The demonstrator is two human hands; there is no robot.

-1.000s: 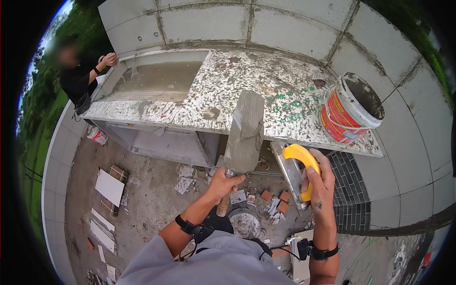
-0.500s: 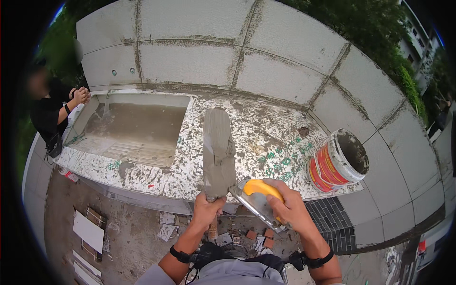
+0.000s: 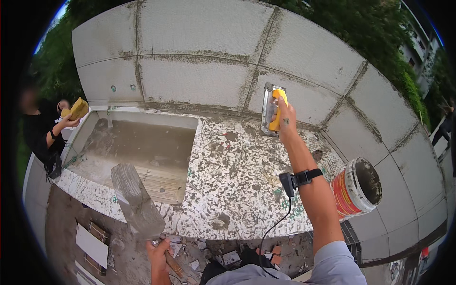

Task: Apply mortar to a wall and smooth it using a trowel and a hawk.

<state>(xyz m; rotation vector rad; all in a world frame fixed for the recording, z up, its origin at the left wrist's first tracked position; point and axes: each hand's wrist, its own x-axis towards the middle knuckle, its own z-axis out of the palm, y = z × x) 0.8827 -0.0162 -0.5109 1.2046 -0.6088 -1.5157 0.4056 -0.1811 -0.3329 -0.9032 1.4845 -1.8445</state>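
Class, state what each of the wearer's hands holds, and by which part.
The left hand holds a trowel by its wooden handle, close to the blade; the right hand holds a plastering float by its yellow handle.

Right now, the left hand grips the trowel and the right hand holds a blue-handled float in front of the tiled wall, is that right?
Not quite: the head view shows the float handle is yellow. The left hand does grip the trowel.

Green characters (image 3: 297, 209) on worktop (image 3: 223, 190), red label (image 3: 344, 194) on bucket (image 3: 357, 194); illegible.
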